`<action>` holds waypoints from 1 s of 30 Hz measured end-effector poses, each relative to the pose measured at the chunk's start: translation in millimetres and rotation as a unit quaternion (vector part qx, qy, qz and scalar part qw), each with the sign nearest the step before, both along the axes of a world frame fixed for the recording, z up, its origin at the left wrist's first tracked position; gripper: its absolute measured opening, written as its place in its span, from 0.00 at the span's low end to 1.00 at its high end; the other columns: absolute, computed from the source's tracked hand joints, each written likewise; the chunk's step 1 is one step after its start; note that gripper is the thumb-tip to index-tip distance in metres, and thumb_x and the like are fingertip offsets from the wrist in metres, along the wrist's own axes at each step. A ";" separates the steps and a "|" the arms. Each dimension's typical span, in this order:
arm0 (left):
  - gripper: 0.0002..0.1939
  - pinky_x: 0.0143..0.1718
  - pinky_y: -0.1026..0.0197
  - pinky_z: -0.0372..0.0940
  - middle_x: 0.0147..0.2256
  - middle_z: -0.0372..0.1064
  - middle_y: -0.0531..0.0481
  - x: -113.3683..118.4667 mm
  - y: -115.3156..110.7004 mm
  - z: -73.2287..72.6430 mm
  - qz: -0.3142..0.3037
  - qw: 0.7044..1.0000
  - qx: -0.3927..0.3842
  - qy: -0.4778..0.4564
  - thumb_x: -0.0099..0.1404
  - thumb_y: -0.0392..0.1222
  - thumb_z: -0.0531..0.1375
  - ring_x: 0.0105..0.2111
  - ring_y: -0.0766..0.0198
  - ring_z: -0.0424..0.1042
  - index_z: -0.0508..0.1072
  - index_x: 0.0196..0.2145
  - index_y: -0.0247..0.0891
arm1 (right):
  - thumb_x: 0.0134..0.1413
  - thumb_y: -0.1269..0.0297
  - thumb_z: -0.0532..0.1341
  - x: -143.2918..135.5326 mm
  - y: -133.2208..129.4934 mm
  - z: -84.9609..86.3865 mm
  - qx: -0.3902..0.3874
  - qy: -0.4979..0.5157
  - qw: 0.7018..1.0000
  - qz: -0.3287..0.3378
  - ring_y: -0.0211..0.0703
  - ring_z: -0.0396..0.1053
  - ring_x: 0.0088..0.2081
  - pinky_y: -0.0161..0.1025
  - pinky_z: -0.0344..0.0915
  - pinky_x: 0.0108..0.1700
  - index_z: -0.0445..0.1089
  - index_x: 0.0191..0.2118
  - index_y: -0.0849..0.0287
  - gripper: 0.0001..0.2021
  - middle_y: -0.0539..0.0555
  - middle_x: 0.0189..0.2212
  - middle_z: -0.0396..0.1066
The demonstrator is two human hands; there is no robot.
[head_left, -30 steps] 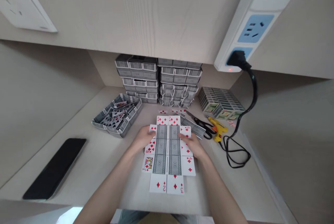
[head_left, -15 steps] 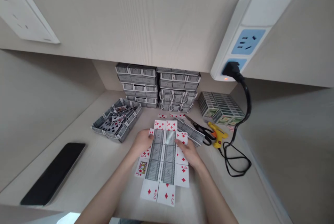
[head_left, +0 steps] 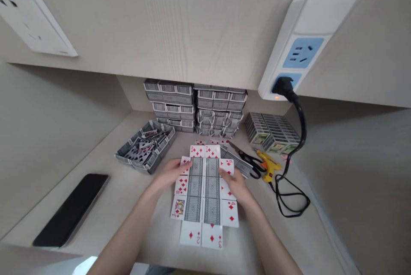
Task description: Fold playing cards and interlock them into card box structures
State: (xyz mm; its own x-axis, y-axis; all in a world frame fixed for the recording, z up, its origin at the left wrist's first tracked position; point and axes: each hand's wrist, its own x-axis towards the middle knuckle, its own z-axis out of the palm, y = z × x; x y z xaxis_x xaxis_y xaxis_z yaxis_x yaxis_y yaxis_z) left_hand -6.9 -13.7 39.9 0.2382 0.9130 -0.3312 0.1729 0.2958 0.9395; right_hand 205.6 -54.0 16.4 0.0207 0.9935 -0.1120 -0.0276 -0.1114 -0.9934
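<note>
A flat panel of joined playing cards (head_left: pixel 204 189) is held near the desk's front. Its middle shows grey card backs, and red diamond faces stick out on all four sides. My left hand (head_left: pixel 168 174) pinches its upper left edge, thumb on top. On the upper right edge my right hand (head_left: pixel 236 183) grips it the same way, thumb over the card face. The fingers beneath the cards are hidden. More grey-backed cards (head_left: pixel 239 163) lie behind my right hand, beside black-handled scissors (head_left: pixel 252 161).
A card-made tray (head_left: pixel 154 161) with loose cards stands left, near a black phone (head_left: pixel 72 208). Card-made boxes (head_left: pixel 170 97) are stacked behind. At right are card packs (head_left: pixel 271 131), a yellow glue gun (head_left: pixel 269 166) and a cable (head_left: pixel 303 123) from a power strip (head_left: pixel 303 50).
The card panel has turned a little and now lies straighter, its near end shifted right. Both hands still hold it. The view has moved slightly.
</note>
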 end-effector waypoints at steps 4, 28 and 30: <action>0.20 0.39 0.57 0.63 0.35 0.73 0.42 -21.2 -1.9 2.8 -0.024 0.962 -0.146 -0.231 0.54 0.54 0.57 0.36 0.57 0.71 0.72 0.35 0.34 | 0.37 0.53 0.65 12.2 -1.1 -7.2 -0.077 0.107 0.991 -0.012 0.51 0.72 0.34 0.46 0.66 0.39 0.71 0.34 0.60 0.18 0.55 0.31 0.75; 0.17 0.29 0.63 0.64 0.23 0.71 0.49 -3.5 0.9 -25.5 -0.079 0.933 -0.232 -0.265 0.39 0.44 0.69 0.23 0.65 0.70 0.71 0.26 0.32 | 0.35 0.51 0.65 4.5 -1.8 -29.3 -0.079 0.096 0.992 -0.033 0.53 0.72 0.34 0.46 0.66 0.37 0.70 0.33 0.61 0.20 0.57 0.32 0.75; 0.18 0.29 0.64 0.64 0.23 0.72 0.49 -3.8 1.4 -26.6 -0.080 0.931 -0.236 -0.266 0.38 0.44 0.69 0.23 0.65 0.70 0.71 0.26 0.32 | 0.36 0.51 0.65 4.8 -2.7 -30.1 -0.078 0.095 0.992 -0.035 0.53 0.71 0.34 0.46 0.66 0.37 0.70 0.34 0.61 0.20 0.57 0.33 0.75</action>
State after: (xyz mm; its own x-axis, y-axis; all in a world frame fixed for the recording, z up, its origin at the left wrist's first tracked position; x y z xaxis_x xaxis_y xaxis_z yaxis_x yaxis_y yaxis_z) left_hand -10.6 -12.3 13.3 0.6028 0.6352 -0.4828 -0.2028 0.7072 0.6773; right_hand 210.4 -56.6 -13.7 0.0526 0.9608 -0.2722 -0.2247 -0.2542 -0.9407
